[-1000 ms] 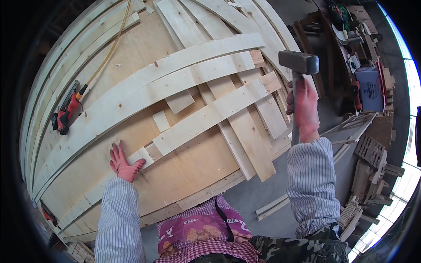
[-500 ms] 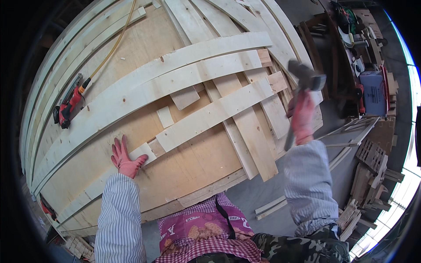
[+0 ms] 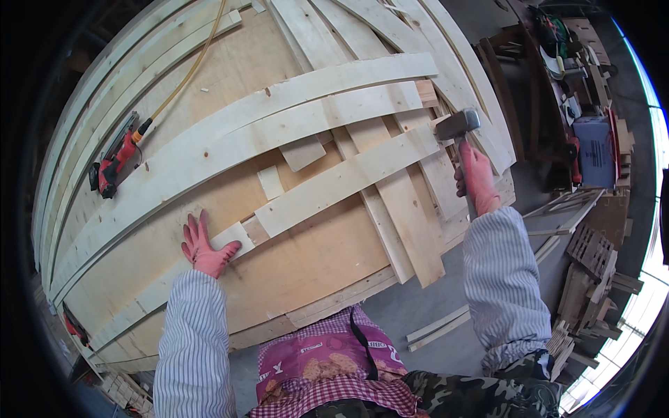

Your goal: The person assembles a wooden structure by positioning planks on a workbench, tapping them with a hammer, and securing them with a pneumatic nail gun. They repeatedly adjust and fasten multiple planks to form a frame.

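My right hand (image 3: 478, 175), in a pink glove, is closed round the handle of a hammer (image 3: 458, 125). The hammer's head meets the right end of a pale wooden strip (image 3: 348, 177), over a small block at that end. My left hand (image 3: 209, 249), also gloved in pink, lies flat with fingers spread, the thumb on a shorter strip (image 3: 157, 292) in the same row. Between the two strips a small wood block (image 3: 255, 231) fills the gap. Another strip (image 3: 327, 108) runs above, roughly parallel.
A red and black nail gun (image 3: 117, 161) with a yellow hose (image 3: 185, 76) lies on the plywood sheet (image 3: 306, 254) at the left. Loose boards (image 3: 408, 216) cross under the strip's right half. To the right stand a grey box (image 3: 594, 150) and stacked wood scraps (image 3: 592, 244).
My right hand has swung the hammer down and slightly left, from above the boards onto the strip's right end. The left hand stays flat in nearly the same place.
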Demonstrator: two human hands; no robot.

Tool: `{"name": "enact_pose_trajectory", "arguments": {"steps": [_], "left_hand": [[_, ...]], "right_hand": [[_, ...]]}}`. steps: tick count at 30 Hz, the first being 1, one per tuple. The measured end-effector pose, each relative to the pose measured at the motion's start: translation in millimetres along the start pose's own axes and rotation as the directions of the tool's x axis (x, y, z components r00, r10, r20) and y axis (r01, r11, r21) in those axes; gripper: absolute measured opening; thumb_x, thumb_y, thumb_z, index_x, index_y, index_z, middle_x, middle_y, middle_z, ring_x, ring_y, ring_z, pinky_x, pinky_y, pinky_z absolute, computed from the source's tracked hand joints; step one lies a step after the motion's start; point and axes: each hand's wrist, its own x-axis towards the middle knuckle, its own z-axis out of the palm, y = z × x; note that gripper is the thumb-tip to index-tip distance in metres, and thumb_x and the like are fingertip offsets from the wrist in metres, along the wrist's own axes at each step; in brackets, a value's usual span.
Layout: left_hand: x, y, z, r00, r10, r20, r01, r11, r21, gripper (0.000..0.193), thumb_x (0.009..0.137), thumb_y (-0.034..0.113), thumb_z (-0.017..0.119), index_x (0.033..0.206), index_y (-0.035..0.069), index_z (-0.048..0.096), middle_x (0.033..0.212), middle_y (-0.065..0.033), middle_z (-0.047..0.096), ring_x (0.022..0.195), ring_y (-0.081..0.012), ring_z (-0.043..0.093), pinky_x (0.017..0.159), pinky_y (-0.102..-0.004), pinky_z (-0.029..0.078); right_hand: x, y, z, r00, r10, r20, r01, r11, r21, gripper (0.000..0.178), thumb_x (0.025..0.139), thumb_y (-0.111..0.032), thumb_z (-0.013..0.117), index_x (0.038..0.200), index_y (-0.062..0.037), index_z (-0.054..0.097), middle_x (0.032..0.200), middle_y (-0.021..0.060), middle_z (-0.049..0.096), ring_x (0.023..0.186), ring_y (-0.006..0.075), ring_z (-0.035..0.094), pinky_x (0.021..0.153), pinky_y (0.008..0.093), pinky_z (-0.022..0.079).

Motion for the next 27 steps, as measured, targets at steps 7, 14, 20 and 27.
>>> {"name": "enact_pose_trajectory", "arguments": {"steps": [7,14,20,27], "left_hand": [[1.1,1.1,2.7,1.000,-0.010,0.001,0.010,1.000,0.023,0.116,0.061,0.053,0.082,0.154,0.028,0.016,0.162,-0.0061,0.005,0.149,-0.0300,0.002,0.116,-0.0535,0.002],[0.9,2.6,0.7,1.000,0.001,0.012,-0.001,1.000,0.001,0.114,0.064,0.054,0.080,0.154,0.027,0.016,0.162,-0.0069,0.005,0.149,-0.0314,0.001,0.116,-0.0539,0.001],[2.0,4.4,2.4,1.000,0.025,0.019,-0.025,1.000,0.012,0.118,0.059,0.062,0.078,0.154,0.025,0.017,0.162,-0.0097,0.004,0.149,-0.0322,0.001,0.116,-0.0565,0.002],[-7.0,11.1,-6.1,0.999,-0.008,0.045,0.008,1.000,-0.006,0.121,0.058,0.068,0.076,0.154,0.026,0.015,0.162,-0.0099,0.001,0.149,-0.0327,-0.001,0.117,-0.0549,0.001]], "right_hand": [[-99.5,59.3,28.0,0.987,-0.150,0.063,0.136,0.973,0.186,0.023,0.098,-0.028,0.053,0.095,-0.0055,0.058,0.061,0.0014,0.052,0.050,0.0102,0.050,0.043,0.0295,0.040],[-179.1,104.0,93.2,0.755,-0.419,0.505,0.630,0.679,-0.378,0.028,0.084,-0.037,0.067,0.093,-0.0110,0.063,0.080,0.0118,0.065,0.078,0.0300,0.065,0.068,0.0436,0.049],[-159.0,104.4,120.3,0.534,-0.537,0.654,0.845,0.365,-0.391,0.026,0.078,-0.039,0.070,0.085,-0.0141,0.063,0.080,0.0054,0.063,0.079,0.0259,0.062,0.072,0.0396,0.046],[-167.2,45.7,139.8,0.540,-0.746,0.391,0.842,0.481,-0.246,0.019,0.081,-0.022,0.070,0.096,-0.0099,0.067,0.093,0.0091,0.065,0.089,0.0300,0.061,0.080,0.0406,0.047]]}}
